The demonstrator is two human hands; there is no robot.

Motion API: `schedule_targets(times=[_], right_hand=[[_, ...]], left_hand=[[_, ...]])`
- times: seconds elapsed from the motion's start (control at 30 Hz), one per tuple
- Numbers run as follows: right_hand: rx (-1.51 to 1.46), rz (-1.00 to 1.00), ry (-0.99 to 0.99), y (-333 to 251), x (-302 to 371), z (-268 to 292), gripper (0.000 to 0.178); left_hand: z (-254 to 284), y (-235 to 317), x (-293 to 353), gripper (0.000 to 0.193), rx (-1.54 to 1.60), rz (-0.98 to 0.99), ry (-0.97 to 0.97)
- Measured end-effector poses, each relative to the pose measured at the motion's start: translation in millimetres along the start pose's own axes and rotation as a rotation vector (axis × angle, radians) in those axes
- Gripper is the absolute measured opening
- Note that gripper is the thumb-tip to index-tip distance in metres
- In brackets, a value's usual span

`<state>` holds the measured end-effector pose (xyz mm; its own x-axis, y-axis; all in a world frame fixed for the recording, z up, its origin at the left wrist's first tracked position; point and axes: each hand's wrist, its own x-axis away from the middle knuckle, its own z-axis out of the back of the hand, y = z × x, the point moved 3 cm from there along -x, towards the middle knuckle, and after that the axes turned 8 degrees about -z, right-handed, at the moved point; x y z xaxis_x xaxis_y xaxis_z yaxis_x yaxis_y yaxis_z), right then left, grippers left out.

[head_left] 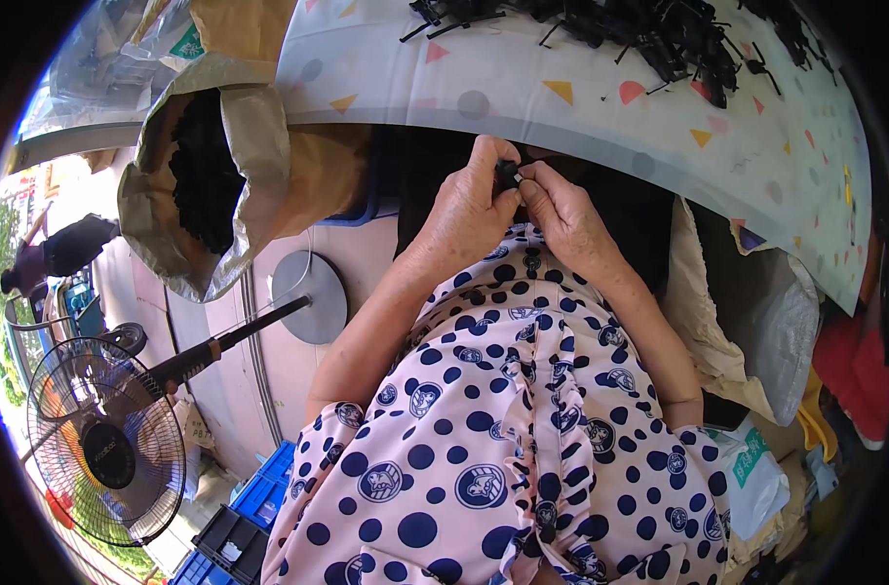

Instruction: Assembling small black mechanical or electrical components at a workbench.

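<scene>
The person wears a light pink shirt, which covers all of the body that is seen. On the cloth there are many dark blue dots, some big and some quite small. Between the dots there are also round badges, printed in dark blue and white, with a figure inside. A wavy frill of the same dotted cloth goes down the front, near the middle. The left sleeve and the right sleeve are short and loose. The forearms and hands are bare.
</scene>
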<state>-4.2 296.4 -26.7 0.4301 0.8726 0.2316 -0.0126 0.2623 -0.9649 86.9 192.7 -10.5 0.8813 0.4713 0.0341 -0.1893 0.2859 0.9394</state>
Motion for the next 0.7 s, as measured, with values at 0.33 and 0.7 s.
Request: schedule_targets(times=[0.33,0.7], right_hand=[[0.016,-0.034,0.067,8.9,-11.3,-6.8,0.016],[-0.408,-0.147,-0.056,9.4,-9.5,4.8,0.016]], left_hand=[[-1.7,-0.1,1.9,0.033,-0.307,-0.157,0.117],[10.4,-7.7,-4.5,0.021,1.106,0.179,0.176]])
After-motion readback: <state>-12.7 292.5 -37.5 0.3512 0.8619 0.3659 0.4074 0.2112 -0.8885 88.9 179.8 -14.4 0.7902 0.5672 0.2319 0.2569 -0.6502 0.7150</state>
